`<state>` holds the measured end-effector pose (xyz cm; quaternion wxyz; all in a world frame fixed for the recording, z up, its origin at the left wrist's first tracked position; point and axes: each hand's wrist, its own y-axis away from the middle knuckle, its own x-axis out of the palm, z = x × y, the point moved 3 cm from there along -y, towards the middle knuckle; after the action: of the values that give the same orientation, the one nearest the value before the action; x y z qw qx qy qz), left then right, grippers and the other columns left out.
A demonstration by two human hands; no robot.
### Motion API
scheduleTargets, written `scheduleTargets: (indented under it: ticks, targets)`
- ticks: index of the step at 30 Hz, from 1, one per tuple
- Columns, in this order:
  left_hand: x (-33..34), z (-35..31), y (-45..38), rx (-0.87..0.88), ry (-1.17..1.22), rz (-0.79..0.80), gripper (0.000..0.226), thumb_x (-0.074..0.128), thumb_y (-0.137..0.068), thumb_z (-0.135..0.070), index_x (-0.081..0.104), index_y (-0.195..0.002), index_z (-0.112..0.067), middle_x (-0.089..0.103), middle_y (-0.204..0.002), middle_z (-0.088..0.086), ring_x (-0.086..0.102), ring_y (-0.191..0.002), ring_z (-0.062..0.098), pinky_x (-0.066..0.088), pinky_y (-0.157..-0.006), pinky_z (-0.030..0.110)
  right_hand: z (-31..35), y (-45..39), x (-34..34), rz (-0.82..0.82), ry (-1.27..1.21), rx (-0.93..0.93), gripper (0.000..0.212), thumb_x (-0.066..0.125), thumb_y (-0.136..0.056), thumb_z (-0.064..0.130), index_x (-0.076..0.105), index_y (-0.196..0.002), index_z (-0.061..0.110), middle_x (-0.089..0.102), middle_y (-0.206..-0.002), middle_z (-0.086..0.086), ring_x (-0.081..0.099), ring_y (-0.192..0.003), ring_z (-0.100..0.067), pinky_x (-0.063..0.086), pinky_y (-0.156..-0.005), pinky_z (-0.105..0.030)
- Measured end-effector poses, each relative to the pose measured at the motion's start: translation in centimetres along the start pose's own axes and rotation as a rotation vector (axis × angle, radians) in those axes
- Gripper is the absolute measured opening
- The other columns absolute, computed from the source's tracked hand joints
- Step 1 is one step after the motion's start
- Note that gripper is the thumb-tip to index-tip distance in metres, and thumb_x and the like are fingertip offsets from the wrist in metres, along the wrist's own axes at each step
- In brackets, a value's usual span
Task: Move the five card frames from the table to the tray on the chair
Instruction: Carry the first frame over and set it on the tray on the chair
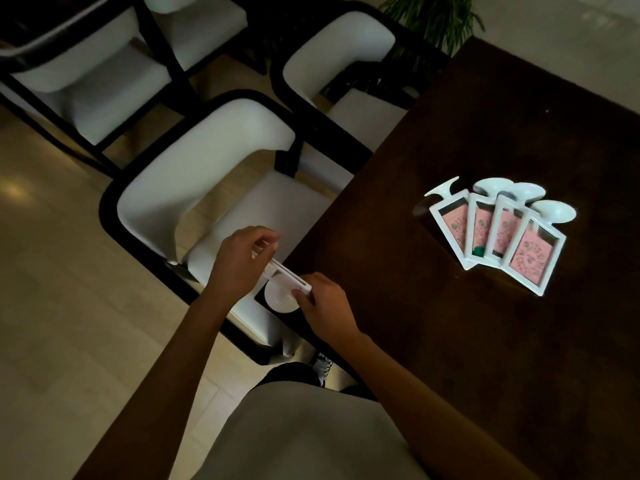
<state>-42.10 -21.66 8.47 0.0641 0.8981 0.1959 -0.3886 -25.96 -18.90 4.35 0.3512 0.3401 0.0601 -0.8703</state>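
Note:
Several white card frames (498, 233) with pink cards and round bases lie fanned out on the dark wooden table (519, 341). One more white card frame (287, 277) is held edge-on over the white chair seat, its round base (280, 299) pointing down. My left hand (239, 261) grips its far end and my right hand (323, 310) grips its near end. Beneath it a dark tray (263, 295) sits on the chair (207, 174), mostly hidden by my hands and the table edge.
Two more white chairs with black frames (86, 74) (339, 57) stand behind. A green plant (436, 19) is at the far table corner. Pale floor tiles lie to the left.

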Motion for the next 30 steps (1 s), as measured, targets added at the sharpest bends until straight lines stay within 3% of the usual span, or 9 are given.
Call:
scheduleTargets:
  ticks: [2,6,11,17,19,23,27,30]
  targets:
    - [0.0,0.0,0.1,-0.014,-0.001,-0.004,0.018,0.060,-0.086,-0.016,0.067,-0.102,-0.014,0.068,-0.096,0.000,0.054,-0.081,0.009,0.037,-0.068,0.011,-0.1,-0.1,0.0,0.002,0.004,0.003,0.022,0.052,-0.091,0.022,0.059,-0.107,0.010,0.061,-0.102,-0.013,0.059,-0.084,-0.023,0.046,-0.070,-0.031]
    - [0.0,-0.1,0.1,-0.040,0.011,0.005,0.018,0.060,-0.086,-0.016,0.067,-0.102,-0.013,0.068,-0.096,0.002,0.054,-0.082,0.010,0.040,-0.075,0.023,-0.3,-0.1,0.1,0.014,0.007,0.024,0.022,0.052,-0.091,0.024,0.059,-0.108,0.011,0.061,-0.102,-0.011,0.059,-0.083,-0.022,0.049,-0.071,-0.033]
    - [0.0,-0.2,0.0,-0.026,0.021,0.017,0.017,0.061,-0.085,-0.014,0.067,-0.101,-0.011,0.068,-0.094,0.004,0.056,-0.081,0.011,0.041,-0.074,0.023,-0.6,0.0,0.3,0.029,0.017,0.047,0.023,0.052,-0.090,0.027,0.057,-0.108,0.013,0.060,-0.104,-0.009,0.059,-0.084,-0.021,0.047,-0.070,-0.028]
    - [0.0,0.0,-0.2,-0.025,0.011,0.047,0.017,0.060,-0.086,-0.012,0.066,-0.102,-0.012,0.067,-0.093,0.001,0.057,-0.079,0.013,0.044,-0.075,0.025,-0.7,0.1,0.0,0.063,0.006,0.057,0.027,0.054,-0.090,0.027,0.054,-0.114,0.014,0.059,-0.111,-0.010,0.059,-0.092,-0.023,0.052,-0.079,-0.037]
    - [-0.1,0.0,-0.3,-0.028,0.008,0.042,0.016,0.061,-0.085,-0.013,0.067,-0.100,-0.013,0.065,-0.089,-0.004,0.057,-0.077,0.012,0.043,-0.074,0.023,-0.7,0.2,-0.1,0.070,-0.011,0.059,0.030,0.054,-0.090,0.025,0.052,-0.117,0.014,0.058,-0.116,-0.010,0.059,-0.095,-0.024,0.049,-0.081,-0.034]
    - [-0.5,-0.1,-0.8,-0.039,-0.009,0.038,0.015,0.059,-0.087,-0.015,0.067,-0.099,-0.013,0.063,-0.089,-0.007,0.058,-0.077,0.010,0.039,-0.067,0.004,-1.2,0.4,-0.1,0.105,-0.046,0.058,0.043,0.057,-0.088,0.027,0.045,-0.128,0.017,0.053,-0.126,-0.008,0.058,-0.102,-0.023,0.044,-0.082,-0.028]
    - [-0.7,-2.0,-2.5,-0.017,-0.009,0.032,0.015,0.056,-0.089,-0.017,0.067,-0.100,-0.014,0.063,-0.093,-0.005,0.057,-0.083,0.010,0.039,-0.071,0.017,-2.9,1.0,-1.6,0.161,-0.006,0.047,0.068,0.061,-0.082,0.044,0.028,-0.139,0.024,0.044,-0.137,-0.005,0.056,-0.108,-0.024,0.046,-0.085,-0.035]
    - [0.8,-5.8,-5.0,0.061,0.009,0.092,0.018,0.055,-0.090,-0.017,0.065,-0.103,-0.011,0.064,-0.096,-0.001,0.056,-0.085,0.012,0.040,-0.073,0.021,-5.9,1.9,-5.1,0.112,0.002,0.094,0.077,0.057,-0.078,0.058,0.022,-0.140,0.029,0.044,-0.138,-0.001,0.056,-0.106,-0.019,0.048,-0.087,-0.035]
